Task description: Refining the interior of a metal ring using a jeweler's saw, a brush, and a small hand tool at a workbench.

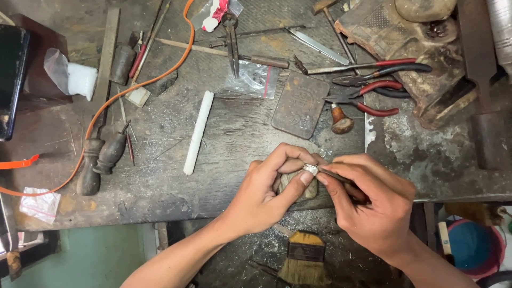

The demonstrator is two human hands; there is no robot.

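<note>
Left hand (pixel 266 189) pinches small silver piece (pixel 310 169), possibly ring, against bench peg, 6 o'clock edge of workbench (pixel 160 176). Right hand (pixel 373 205) grips thin graver (pixel 341 178), tip touching piece. Work underway; finish state unclear. Pliers (pixel 368 90) idle at 1 o'clock.

I have a single view, from the camera on the head, looking almost straight down and close onto the worn, dark metal-topped workbench (pixel 176 176). Its front edge crosses the lower third of the frame, floor showing beneath; forearms enter from the bottom edge.
</note>
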